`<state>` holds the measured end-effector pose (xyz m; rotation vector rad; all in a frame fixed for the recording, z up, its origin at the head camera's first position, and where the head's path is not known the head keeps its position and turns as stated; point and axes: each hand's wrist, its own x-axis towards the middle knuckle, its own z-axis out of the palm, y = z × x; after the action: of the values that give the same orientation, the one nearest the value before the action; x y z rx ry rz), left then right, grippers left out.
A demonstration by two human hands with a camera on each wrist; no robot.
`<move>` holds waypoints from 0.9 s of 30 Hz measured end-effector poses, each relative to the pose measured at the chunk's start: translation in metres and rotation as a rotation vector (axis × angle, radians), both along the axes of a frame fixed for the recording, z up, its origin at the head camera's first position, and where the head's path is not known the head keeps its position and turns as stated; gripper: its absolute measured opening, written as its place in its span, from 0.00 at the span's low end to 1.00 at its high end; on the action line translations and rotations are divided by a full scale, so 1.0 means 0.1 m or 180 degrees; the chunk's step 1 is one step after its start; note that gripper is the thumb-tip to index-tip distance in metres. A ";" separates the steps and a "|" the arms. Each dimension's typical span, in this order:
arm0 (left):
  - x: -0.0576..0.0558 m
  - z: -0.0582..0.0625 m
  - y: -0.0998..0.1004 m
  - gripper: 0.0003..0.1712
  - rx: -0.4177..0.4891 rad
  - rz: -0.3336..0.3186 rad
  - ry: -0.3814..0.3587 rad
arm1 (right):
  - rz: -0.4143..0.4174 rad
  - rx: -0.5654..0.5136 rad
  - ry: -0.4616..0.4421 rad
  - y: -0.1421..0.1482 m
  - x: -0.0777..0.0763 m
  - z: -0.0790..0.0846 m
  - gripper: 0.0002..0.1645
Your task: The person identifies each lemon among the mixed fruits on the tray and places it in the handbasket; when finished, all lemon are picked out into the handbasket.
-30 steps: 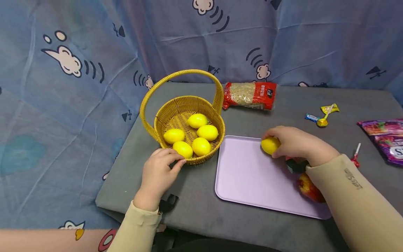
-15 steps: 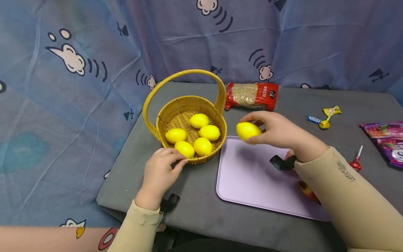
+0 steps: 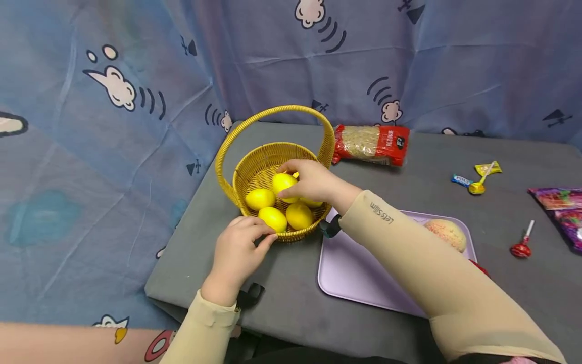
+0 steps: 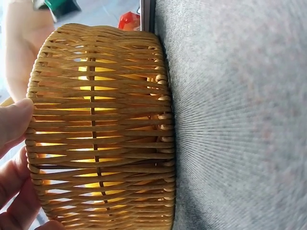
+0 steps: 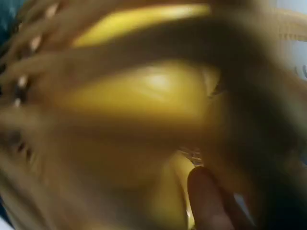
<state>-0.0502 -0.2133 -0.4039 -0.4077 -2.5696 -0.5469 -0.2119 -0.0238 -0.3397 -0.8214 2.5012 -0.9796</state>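
A yellow wicker basket [image 3: 291, 236] with a tall handle stands at the table's left side, several lemons [image 3: 260, 199] lying in it. At its near rim, my left hand [image 3: 237, 250] pinches the edge with thumb and fingers; the left wrist view shows these fingers [image 4: 17, 120] on the woven basket [image 4: 105, 129]. Inside the basket my right hand [image 3: 311, 181] holds a lemon [image 3: 283, 185] between thumb and fingers, above the others. The right wrist view is blurred, with a fingertip [image 5: 205, 194] beside yellow shapes. My right hand partly hides the lemons behind it.
Right of the basket lies a lilac tray [image 3: 354, 273] with a bun [image 3: 447, 234], partly under my right sleeve [image 3: 404, 247]. A red noodle packet [image 3: 373, 144] lies behind. Wrapped candies [image 3: 462, 180], lollipops [image 3: 521, 248] and a purple bag [image 3: 558, 212] are at right.
My right hand has carried the lemon left from the tray, over its edge and into the basket. My left hand has stayed on the rim.
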 end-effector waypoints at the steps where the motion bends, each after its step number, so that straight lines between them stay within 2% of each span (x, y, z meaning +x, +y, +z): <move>1: 0.00 0.00 0.00 0.07 0.0002 -0.0003 0.0007 | 0.0034 0.0111 0.0038 -0.05 0.00 -0.02 0.35; 7: 0.01 -0.01 -0.01 0.07 0.0038 -0.0028 0.0053 | 0.0134 0.0556 0.0428 -0.22 0.02 -0.13 0.36; 11: 0.01 -0.01 -0.01 0.07 0.0053 -0.0039 0.0051 | 0.0112 0.0721 0.0707 -0.26 0.04 -0.19 0.37; 17: 0.00 -0.01 0.00 0.07 0.0052 -0.0058 0.0064 | 0.0112 0.0850 0.0738 -0.27 0.06 -0.25 0.37; 23: 0.00 -0.01 -0.01 0.07 0.0077 -0.0061 0.0073 | 0.0240 0.1111 0.0669 -0.29 0.08 -0.24 0.38; 27: 0.00 -0.01 -0.01 0.07 0.0082 -0.0062 0.0074 | 0.0309 0.1104 0.0622 -0.25 0.11 -0.21 0.36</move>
<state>-0.0507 -0.2142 -0.4046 -0.4281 -2.5361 -0.5784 -0.2005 -0.0492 -0.3603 -0.9505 2.6568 -0.4313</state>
